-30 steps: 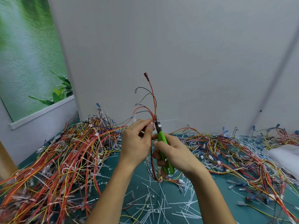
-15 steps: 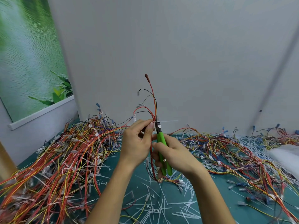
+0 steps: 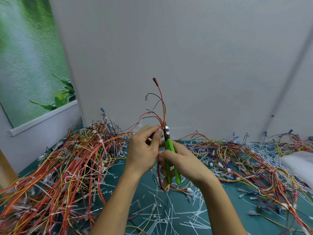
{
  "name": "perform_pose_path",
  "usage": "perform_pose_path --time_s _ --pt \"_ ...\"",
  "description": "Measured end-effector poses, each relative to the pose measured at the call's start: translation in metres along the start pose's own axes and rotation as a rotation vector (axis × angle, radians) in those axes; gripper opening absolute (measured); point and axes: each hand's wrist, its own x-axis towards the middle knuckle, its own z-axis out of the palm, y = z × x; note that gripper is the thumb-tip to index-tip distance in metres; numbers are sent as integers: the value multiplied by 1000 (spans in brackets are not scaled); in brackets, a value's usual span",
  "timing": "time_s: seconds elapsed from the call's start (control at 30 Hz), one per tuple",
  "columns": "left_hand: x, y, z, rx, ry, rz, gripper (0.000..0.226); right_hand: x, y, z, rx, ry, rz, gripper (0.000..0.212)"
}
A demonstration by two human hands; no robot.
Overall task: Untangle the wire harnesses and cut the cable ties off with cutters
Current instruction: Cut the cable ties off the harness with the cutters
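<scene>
Closest to you, cut white cable-tie scraps (image 3: 162,216) lie scattered over the teal table (image 3: 118,168), below your hands. Your right hand (image 3: 184,164) is closed around the green handles of the cutters (image 3: 170,158), which stand nearly upright with the handles down and the dark head up. Just left of the cutters, touching them at the top, your left hand (image 3: 144,151) pinches a wire harness (image 3: 160,114) between thumb and fingers. The cutter tips sit right at that pinch point, against a white cable tie (image 3: 166,128) on the bundle; whether the blades have closed on it you cannot tell. Above the cutters, the harness's red, black and orange wires fan upward, the tallest ending in a brown terminal. Below the cutters, the rest of the harness loops down to the table. Left of the cutters lies a thick heap of tangled harnesses (image 3: 64,165); to the right another tangle (image 3: 245,160) spreads across the table. Behind the cutters stands a plain grey wall (image 3: 186,56), with a green poster (image 3: 28,56) at far left.
</scene>
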Motion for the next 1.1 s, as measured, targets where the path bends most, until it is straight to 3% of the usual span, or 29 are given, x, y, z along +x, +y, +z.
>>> perform_pose_path --time_s 0.2,0.37,0.47,0.63,1.1 --pt "0 -3 0 -20 7 -10 24 0 0 2 0 9 -16 11" --pt "0 -4 1 -6 19 14 23 -1 -2 2 -3 19 -6 21" --pt "0 -5 2 5 23 15 22 -1 -2 3 67 0 7 10" --pt "0 -2 1 10 9 27 23 -1 -1 0 38 1 14 21" --pt "0 -6 3 -20 41 -17 23 0 -1 1 63 -3 -2 12"
